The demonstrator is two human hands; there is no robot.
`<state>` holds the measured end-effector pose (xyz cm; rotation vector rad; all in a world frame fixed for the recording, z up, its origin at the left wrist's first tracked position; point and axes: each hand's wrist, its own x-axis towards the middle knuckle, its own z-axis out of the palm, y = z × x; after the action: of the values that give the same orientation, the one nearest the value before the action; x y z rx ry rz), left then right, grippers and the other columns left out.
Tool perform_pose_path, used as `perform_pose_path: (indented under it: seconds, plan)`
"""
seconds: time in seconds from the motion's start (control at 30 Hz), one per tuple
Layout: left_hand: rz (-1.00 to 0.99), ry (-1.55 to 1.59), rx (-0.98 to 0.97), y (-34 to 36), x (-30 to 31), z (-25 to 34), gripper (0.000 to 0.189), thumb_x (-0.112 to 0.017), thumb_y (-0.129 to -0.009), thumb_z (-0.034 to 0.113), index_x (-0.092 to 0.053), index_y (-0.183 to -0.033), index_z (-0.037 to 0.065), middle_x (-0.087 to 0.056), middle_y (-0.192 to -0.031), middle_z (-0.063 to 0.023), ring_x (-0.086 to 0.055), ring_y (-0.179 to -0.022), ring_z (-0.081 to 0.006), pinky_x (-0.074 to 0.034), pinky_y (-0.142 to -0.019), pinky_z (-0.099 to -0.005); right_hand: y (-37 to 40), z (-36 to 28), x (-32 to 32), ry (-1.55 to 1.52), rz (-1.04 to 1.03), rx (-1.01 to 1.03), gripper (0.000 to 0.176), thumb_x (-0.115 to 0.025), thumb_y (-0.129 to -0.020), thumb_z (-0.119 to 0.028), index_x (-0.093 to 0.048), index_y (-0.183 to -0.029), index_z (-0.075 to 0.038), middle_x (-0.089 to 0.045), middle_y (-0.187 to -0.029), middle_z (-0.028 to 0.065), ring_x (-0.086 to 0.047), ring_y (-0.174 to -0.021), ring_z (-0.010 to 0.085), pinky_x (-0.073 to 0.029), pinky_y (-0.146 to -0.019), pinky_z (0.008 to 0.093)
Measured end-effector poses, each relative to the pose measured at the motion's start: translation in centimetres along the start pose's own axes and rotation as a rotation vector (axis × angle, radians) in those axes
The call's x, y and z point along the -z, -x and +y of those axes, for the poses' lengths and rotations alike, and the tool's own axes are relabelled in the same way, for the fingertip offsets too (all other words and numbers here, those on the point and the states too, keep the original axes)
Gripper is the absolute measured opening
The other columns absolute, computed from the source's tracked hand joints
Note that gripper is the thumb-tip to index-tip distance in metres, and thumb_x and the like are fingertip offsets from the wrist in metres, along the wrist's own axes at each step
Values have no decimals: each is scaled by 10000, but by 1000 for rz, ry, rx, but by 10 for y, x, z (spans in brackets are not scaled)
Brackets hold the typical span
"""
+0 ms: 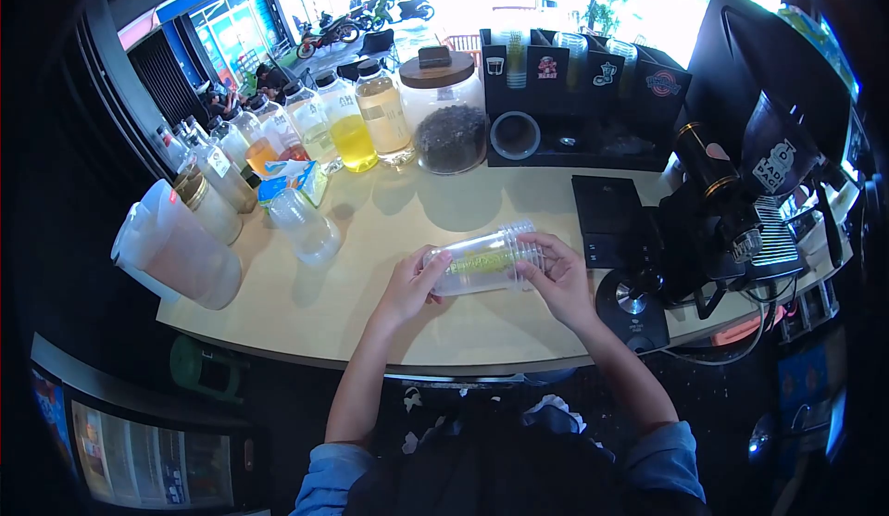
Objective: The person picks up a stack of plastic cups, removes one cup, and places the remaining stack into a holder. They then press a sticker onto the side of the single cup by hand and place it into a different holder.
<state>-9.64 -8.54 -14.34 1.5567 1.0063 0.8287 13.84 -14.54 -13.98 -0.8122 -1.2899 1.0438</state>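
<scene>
Both hands held a stack of clear plastic cups lying sideways, just above the pale beige curved surface and near its front edge. The left hand was closed around the narrow base end of the stack, thumb on top. The right hand wrapped the wider rim end, its fingers curled over the layered rims. Further back and to the left, a single clear plastic cup sat on the surface, well apart from the hands, and a large translucent white pitcher stood by the left edge. A row of clear glass bottles, some with yellow or orange liquid, ran along the back left. Beside them stood a big round glass jar with a wooden lid, partly filled with something dark. To the right of the stack lay a flat black scale, and past it stood a black coffee grinder. A black cup organiser stood at the back.
</scene>
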Motion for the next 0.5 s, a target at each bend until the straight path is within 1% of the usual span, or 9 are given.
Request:
perform_pose_path:
  seconds: [0.07,0.2,0.37,0.43,0.47,0.5]
  plan:
    - [18,3,-11,1,-1,1,487,-506,-932,460,-599,-1021,-10,-581,-711,-42,-561,-535,-77,-455,-467,-208,0,0,0,-17,3,-26,346,-599,-884,12,-506,-1216,43,-618,-1106,128,-624,-958,159,-522,-840,281]
    - [31,-2,-10,2,-3,1,491,-502,-934,461,-600,-1010,-14,-579,-705,-44,-561,-542,-82,-457,-468,-213,0,0,-1,-17,24,-12,345,-595,-888,8,-508,-1220,46,-626,-1088,129,-635,-920,159,-530,-811,278]
    - [127,-34,10,5,-13,8,523,-471,-942,471,-596,-983,-35,-569,-659,-67,-567,-535,-114,-457,-459,-236,3,1,-4,6,-1,-17,364,-569,-905,4,-482,-1256,45,-613,-1101,126,-626,-920,152,-512,-829,273]
    - [152,-36,9,6,-20,9,529,-463,-945,470,-591,-970,-42,-569,-654,-76,-568,-532,-119,-457,-457,-240,5,4,-11,23,46,53,373,-542,-934,-32,-451,-1292,21,-594,-1102,102,-626,-908,146,-492,-819,260]
    - [178,-39,9,6,-23,10,534,-455,-947,469,-587,-958,-49,-570,-648,-85,-569,-529,-123,-457,-456,-245,5,4,-13,23,46,53,373,-542,-934,-32,-451,-1292,21,-594,-1102,102,-626,-908,146,-492,-819,260]
    - [177,-39,8,6,-24,11,534,-455,-947,469,-587,-958,-49,-570,-648,-85,-569,-529,-123,-457,-456,-245,5,4,-14,105,55,91,396,-532,-942,-51,-418,-1316,16,-582,-1118,117,-620,-935,168,-483,-846,282]
